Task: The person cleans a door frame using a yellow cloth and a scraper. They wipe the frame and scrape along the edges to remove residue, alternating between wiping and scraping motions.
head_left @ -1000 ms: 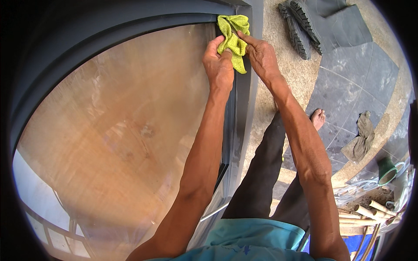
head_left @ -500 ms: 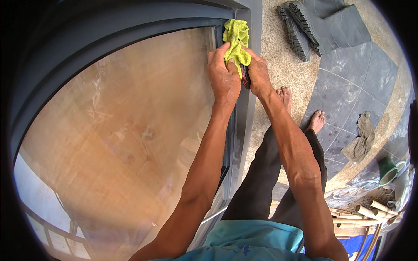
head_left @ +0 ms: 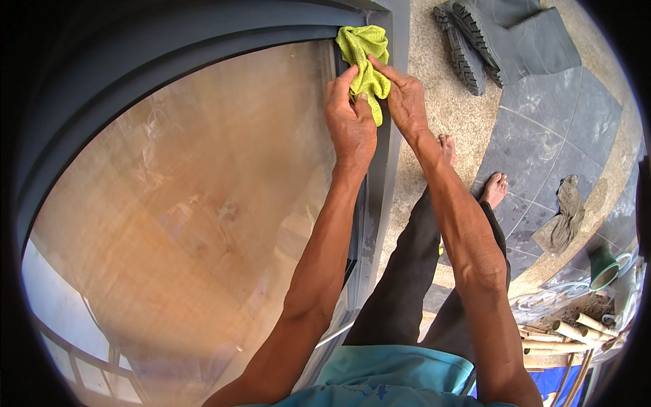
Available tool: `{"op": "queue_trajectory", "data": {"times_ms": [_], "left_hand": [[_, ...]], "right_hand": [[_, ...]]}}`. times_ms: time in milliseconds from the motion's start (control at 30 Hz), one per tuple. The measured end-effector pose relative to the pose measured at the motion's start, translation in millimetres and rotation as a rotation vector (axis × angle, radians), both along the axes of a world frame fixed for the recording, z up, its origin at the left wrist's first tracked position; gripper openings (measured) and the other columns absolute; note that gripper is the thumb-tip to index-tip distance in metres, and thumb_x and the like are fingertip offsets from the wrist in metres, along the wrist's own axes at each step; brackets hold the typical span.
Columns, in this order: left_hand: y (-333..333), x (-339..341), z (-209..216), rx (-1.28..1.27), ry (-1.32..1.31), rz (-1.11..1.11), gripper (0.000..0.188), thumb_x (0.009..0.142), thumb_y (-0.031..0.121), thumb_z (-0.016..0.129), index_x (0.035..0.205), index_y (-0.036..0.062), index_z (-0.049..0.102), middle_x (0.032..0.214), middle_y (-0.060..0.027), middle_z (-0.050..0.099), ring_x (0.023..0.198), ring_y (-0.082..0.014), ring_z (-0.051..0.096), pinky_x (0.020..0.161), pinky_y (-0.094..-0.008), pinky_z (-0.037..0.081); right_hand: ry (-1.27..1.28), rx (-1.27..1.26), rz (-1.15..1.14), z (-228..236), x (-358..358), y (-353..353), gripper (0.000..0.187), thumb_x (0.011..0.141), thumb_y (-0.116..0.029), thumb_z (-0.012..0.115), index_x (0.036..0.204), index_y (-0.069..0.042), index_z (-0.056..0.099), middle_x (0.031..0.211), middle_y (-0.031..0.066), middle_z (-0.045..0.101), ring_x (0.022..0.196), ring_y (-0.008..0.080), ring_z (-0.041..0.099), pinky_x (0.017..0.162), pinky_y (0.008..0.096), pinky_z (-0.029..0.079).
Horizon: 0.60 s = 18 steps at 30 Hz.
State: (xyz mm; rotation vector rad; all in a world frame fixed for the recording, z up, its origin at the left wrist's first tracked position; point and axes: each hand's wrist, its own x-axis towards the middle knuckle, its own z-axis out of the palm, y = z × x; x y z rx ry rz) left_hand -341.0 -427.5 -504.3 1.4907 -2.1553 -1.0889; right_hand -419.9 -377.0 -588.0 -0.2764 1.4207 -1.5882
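Observation:
A crumpled yellow-green cloth [head_left: 366,51] is bunched at the upper corner of a dark grey frame [head_left: 391,81] around a large glass pane [head_left: 196,203]. My left hand [head_left: 350,125] pinches the cloth's lower left part between thumb and fingers. From the other side, my right hand [head_left: 407,105] closes on its right edge, the index finger reaching up onto the fabric. The right hand's other fingers are mostly hidden. Brownish haze and reflections show on the glass.
Grey rubber boots [head_left: 502,44] lie on the pebbled floor at upper right. A dirty rag [head_left: 564,216] lies on the dark tiles [head_left: 536,142] near my bare feet [head_left: 495,190]. Farther right are a green container [head_left: 602,268], a coiled pale hose [head_left: 553,296] and bamboo poles [head_left: 569,332].
The cloth has spread wider toward the corner. My right hand has shifted slightly right and up, its index finger now extended over the cloth. A dark object with red marks beneath the cloth is no longer visible.

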Motion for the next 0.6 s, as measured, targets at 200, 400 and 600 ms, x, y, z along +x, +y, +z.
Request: {"op": "queue_trajectory", "data": {"times_ms": [200,400,600], "left_hand": [[8.6,-6.1,8.9,0.211,0.156,0.188,0.044,0.095,-0.009,0.054,0.138,-0.0034,0.056,0.085,-0.0006,0.057,0.075,-0.0053,0.053,0.068,-0.0234,0.045],[11.0,-10.8,10.0,0.247,0.198,0.204,0.044,0.095,-0.008,0.053,0.139,-0.0054,0.054,0.088,-0.0022,0.059,0.074,-0.0046,0.051,0.067,-0.0232,0.043],[9.4,-13.7,7.2,0.267,0.244,0.238,0.046,0.095,-0.008,0.053,0.140,-0.0079,0.051,0.091,-0.0051,0.062,0.076,-0.0060,0.056,0.070,-0.0228,0.046]], "right_hand": [[0.343,0.072,0.126,-6.0,-18.6,-1.4,0.038,0.101,-0.009,0.054,0.131,-0.027,0.071,0.111,0.0118,0.075,0.092,0.0267,0.070,0.085,0.0350,0.056],[0.455,0.173,0.195,2.8,-30.2,1.0,0.035,0.101,-0.012,0.058,0.132,-0.021,0.071,0.112,0.0135,0.076,0.095,0.0223,0.073,0.086,0.0321,0.055],[0.408,0.201,0.176,1.5,-26.8,-2.9,0.039,0.098,-0.008,0.054,0.131,-0.022,0.072,0.105,0.0170,0.075,0.089,0.0307,0.071,0.082,0.0406,0.055]]}}
